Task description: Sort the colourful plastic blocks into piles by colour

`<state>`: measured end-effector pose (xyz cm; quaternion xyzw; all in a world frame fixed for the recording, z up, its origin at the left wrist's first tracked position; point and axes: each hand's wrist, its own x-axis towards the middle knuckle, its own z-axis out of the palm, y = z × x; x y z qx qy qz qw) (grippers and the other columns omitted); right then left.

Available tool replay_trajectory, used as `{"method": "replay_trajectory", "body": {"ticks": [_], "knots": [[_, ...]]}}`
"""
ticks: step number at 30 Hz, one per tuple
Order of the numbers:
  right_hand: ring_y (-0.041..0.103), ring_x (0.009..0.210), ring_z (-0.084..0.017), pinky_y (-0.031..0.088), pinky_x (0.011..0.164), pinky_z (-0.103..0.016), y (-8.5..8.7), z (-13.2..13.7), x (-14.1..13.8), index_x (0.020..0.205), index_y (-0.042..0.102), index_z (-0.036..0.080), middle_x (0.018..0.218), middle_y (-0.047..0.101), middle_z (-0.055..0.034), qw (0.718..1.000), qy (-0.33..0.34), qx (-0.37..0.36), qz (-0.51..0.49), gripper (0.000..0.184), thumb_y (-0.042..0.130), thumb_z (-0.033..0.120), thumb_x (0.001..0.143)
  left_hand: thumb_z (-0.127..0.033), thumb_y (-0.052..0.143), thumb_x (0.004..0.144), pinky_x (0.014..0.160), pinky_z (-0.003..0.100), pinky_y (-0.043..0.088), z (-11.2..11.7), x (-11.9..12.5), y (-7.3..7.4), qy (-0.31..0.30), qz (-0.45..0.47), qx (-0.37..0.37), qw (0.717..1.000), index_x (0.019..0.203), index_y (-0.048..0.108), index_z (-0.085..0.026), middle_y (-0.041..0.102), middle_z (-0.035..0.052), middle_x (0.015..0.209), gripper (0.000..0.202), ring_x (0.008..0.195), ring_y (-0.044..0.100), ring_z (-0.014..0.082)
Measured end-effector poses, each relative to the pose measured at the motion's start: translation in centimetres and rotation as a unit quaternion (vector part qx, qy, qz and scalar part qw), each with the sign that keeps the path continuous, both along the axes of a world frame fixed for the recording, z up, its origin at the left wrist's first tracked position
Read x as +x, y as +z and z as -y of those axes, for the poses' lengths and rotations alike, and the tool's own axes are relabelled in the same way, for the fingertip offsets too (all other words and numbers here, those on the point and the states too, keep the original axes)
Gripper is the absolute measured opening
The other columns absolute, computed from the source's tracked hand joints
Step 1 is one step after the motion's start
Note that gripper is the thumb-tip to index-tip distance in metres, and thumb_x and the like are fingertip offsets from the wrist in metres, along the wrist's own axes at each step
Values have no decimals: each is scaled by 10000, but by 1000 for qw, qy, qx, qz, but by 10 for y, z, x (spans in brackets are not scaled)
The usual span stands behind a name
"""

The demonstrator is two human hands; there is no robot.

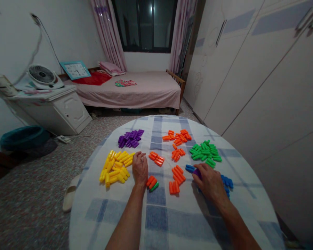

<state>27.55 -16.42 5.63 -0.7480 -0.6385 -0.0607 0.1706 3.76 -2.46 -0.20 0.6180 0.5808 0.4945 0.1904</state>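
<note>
Small plastic pegs lie sorted by colour on a round table with a blue-checked cloth. My left hand rests knuckles-up, fingers curled, between the yellow pile and a few orange pegs with one green peg; nothing shows in it. My right hand lies over the blue pile, its fingers closed on a purple peg next to a blue peg. Purple pegs, orange groups and a green pile lie farther back.
A bed with a pink cover stands beyond the table under a dark window. A white cabinet with a fan is at the left, a teal basin on the floor. White wardrobe doors run along the right. A slipper lies by the table.
</note>
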Motion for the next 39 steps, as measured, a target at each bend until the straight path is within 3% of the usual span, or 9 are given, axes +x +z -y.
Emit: {"method": "replay_trajectory", "body": {"ticks": [6, 10, 13, 16, 19, 21, 27, 35, 39], "knots": [[549, 1002, -270, 367, 821, -399, -14, 8, -2, 1034, 620, 204, 1078, 621, -103, 1000, 5, 9, -9, 250, 553, 251, 797, -268, 391, 881, 953, 336, 449, 0, 0, -1, 7, 13, -13, 1000, 940, 651, -180, 551, 92, 1110, 281, 1068, 539, 192], [546, 986, -242, 385, 824, -372, -10, 7, -59, 1069, 604, 215, 1077, 613, -90, 992, 99, -11, -74, 266, 557, 292, 819, -271, 395, 884, 951, 325, 446, 0, 0, -1, 13, 17, -14, 1000, 940, 650, -182, 550, 89, 1117, 276, 1071, 536, 186], [521, 1007, -250, 374, 865, -376, -8, 3, -110, 1185, 539, 213, 1092, 600, -91, 984, 144, -51, -97, 425, 610, 353, 790, -270, 398, 885, 937, 321, 451, -1, 0, -3, 10, 23, -5, 1000, 948, 648, -186, 544, 83, 1117, 271, 1065, 538, 182], [506, 989, -259, 360, 875, -400, -12, -6, -143, 1189, 517, 218, 1053, 592, -83, 987, 120, -69, -83, 475, 644, 364, 755, -269, 403, 884, 912, 325, 461, -3, -1, -4, 3, 37, 4, 999, 944, 650, -179, 546, 86, 1103, 270, 1056, 541, 186], [507, 940, -247, 370, 842, -393, -19, -16, -150, 1059, 564, 213, 972, 585, -70, 990, 104, -78, -60, 284, 595, 287, 787, -262, 409, 881, 897, 328, 465, -3, -1, -2, 4, 40, 10, 999, 931, 650, -176, 555, 90, 1092, 261, 1041, 547, 188], [512, 914, -228, 386, 821, -359, -21, -22, -144, 1005, 576, 208, 950, 575, -66, 989, 104, -75, -67, 206, 555, 227, 802, -252, 415, 878, 864, 315, 477, -2, 0, 1, 2, 48, 22, 999, 920, 649, -179, 569, 87, 1076, 248, 1018, 557, 180], [530, 966, -196, 425, 852, -307, -10, -42, -97, 1194, 499, 163, 1073, 553, -92, 989, 68, 15, -131, 395, 471, 135, 801, -245, 426, 882, 784, 273, 493, 1, 4, 5, -35, 73, 73, 994, 970, 625, -184, 609, 75, 1030, 226, 984, 575, 159], [543, 999, -275, 435, 851, -410, -3, -57, 17, 1165, 556, 132, 1085, 600, -146, 996, -77, 34, -4, 358, 493, 251, 834, -240, 429, 883, 784, 271, 492, -3, 2, 0, -28, 70, 61, 995, 945, 628, -184, 615, 70, 998, 216, 956, 574, 157], [512, 1085, -311, 427, 864, -439, 5, -51, 35, 1208, 543, 123, 1196, 558, -176, 995, -101, 11, 21, 428, 540, 318, 826, -240, 430, 882, 780, 270, 493, -2, 3, 1, -26, 72, 59, 995, 949, 629, -183, 612, 71, 1004, 217, 958, 573, 157]]}}
